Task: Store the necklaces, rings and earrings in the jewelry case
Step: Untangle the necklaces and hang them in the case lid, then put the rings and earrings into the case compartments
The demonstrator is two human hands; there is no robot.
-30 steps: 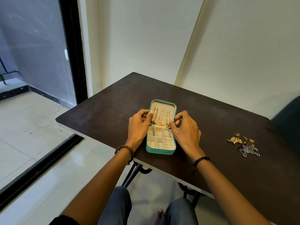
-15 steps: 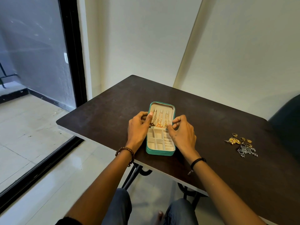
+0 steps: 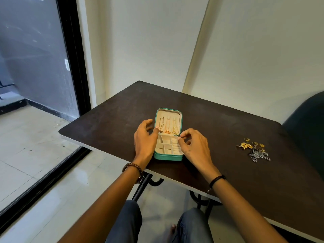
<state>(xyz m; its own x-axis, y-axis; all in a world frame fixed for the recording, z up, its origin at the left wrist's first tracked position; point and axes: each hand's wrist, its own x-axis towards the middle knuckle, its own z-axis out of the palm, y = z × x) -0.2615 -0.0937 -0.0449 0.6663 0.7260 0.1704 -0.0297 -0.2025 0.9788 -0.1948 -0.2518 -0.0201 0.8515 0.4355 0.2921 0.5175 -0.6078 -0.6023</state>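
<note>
Our jewelry case (image 3: 168, 156) lies open at the near edge of the table (image 3: 219, 123). Three necklaces (image 3: 167, 127) hang inside its far lid, and the near compartments look bare. Our left hand (image 3: 144, 139) sits against the case's left side with loose, spread fingers, gripping nothing. Our right hand (image 3: 194, 146) is at the right rim, fingers curled and thumb close to forefinger; we cannot tell whether they pinch anything. The rings (image 3: 254, 143) and earrings (image 3: 259, 155) lie heaped well to the right. We judge them light, hard and slippery, and the dangling silver pieces likely to snag, so we would pinch each singly by its band or hook.
</note>
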